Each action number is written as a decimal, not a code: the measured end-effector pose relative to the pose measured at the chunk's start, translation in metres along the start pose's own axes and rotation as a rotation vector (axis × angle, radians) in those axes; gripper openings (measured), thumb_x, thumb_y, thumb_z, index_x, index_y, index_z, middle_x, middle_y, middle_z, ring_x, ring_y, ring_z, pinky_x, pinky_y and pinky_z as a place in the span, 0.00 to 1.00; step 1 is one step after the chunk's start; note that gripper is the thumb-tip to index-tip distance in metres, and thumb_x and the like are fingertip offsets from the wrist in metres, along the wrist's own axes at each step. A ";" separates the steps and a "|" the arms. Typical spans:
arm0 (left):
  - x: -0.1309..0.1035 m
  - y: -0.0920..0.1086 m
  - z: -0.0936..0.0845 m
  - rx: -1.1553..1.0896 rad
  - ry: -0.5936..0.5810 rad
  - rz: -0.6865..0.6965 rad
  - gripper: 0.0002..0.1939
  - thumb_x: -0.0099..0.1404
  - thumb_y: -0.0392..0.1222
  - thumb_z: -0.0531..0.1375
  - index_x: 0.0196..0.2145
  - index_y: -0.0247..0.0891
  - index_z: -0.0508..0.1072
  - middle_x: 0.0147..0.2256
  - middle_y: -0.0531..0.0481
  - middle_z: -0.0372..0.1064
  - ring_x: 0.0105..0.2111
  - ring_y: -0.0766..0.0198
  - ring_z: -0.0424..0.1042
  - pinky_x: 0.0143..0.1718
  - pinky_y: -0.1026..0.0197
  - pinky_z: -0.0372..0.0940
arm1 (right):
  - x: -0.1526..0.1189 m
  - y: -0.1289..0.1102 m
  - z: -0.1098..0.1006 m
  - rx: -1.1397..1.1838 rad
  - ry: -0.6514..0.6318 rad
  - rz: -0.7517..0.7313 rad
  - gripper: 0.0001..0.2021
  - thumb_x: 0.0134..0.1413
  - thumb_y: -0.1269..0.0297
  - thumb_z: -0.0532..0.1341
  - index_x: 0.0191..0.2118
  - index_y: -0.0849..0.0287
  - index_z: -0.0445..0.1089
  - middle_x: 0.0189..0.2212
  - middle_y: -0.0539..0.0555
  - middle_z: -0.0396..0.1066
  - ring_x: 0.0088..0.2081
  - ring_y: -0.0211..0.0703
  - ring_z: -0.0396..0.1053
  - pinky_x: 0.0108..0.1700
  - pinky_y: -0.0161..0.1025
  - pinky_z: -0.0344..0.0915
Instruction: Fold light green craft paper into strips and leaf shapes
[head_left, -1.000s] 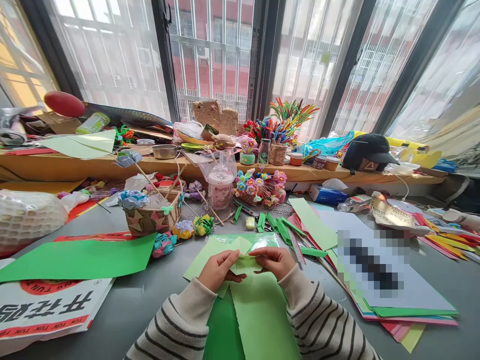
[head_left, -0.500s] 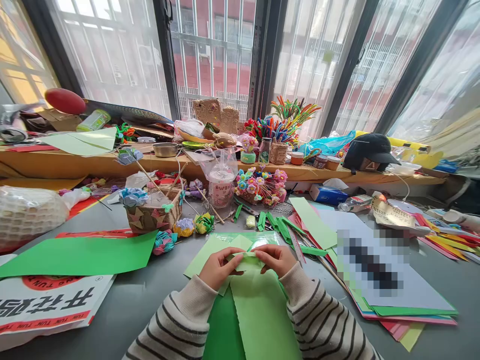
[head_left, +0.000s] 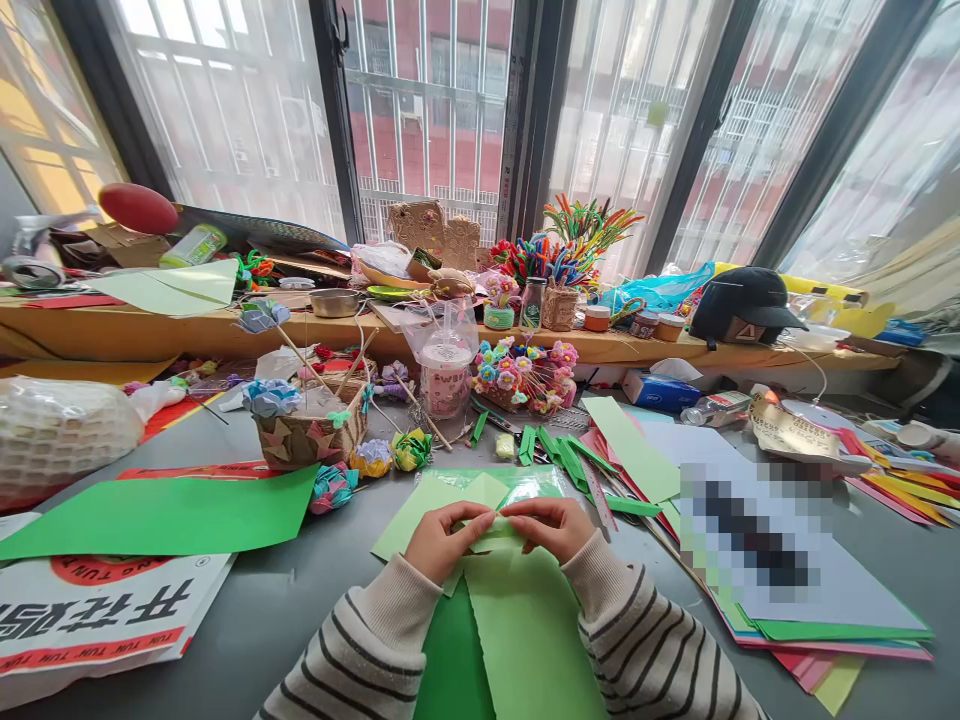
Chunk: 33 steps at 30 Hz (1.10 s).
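Pinching one small folded light green paper strip (head_left: 496,538), two bare hands meet low in the middle of the head view, above a gray table (head_left: 277,630). One large light green sheet (head_left: 525,640) lies below them, partly over one darker green sheet (head_left: 452,665).

Three paper flowers (head_left: 334,488) sit in a row beside one basket (head_left: 289,442), and one lidded plastic cup (head_left: 445,388) stands farther right. Several folded green strips (head_left: 574,468) lie beyond the right hand; they overlap too much to count surely. One tissue box (head_left: 660,390) is on the table near the wooden ledge (head_left: 172,335), which holds one black cap (head_left: 742,305) and three small jars (head_left: 598,318) to the right of the pipe cleaners (head_left: 547,260).

Both forearms, in striped sleeves, reach in from the bottom corners and angle inward. The left hand (head_left: 442,540) has its thumb and index finger pressed together on the strip's left part, knuckles up. The right hand (head_left: 556,527) mirrors it, fingers bent and tips pinching the strip's right part; the fingertips of both hands are close together.
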<state>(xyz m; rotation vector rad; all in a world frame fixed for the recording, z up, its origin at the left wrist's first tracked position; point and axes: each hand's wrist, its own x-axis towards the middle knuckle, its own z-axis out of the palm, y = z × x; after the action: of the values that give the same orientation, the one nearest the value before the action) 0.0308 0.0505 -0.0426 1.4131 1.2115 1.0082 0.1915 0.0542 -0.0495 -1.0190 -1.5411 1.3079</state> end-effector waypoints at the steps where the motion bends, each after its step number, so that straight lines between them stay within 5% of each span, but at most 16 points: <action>1: 0.000 -0.001 0.000 0.001 0.016 0.008 0.12 0.44 0.46 0.58 0.22 0.34 0.72 0.26 0.47 0.69 0.30 0.60 0.66 0.32 0.62 0.61 | 0.000 0.000 0.000 -0.009 0.006 0.001 0.14 0.35 0.58 0.59 0.29 0.62 0.70 0.24 0.52 0.68 0.19 0.33 0.63 0.20 0.32 0.64; 33: -0.001 -0.001 0.001 0.131 0.064 0.132 0.10 0.46 0.44 0.57 0.24 0.36 0.73 0.27 0.47 0.72 0.30 0.59 0.68 0.33 0.63 0.62 | 0.003 0.005 0.005 -0.040 0.085 0.053 0.14 0.34 0.57 0.59 0.25 0.65 0.66 0.17 0.49 0.63 0.15 0.31 0.60 0.16 0.31 0.61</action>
<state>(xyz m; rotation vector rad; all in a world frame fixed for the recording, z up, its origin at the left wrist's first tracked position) 0.0313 0.0496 -0.0440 1.5908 1.2631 1.0875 0.1862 0.0560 -0.0551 -1.1339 -1.4909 1.2582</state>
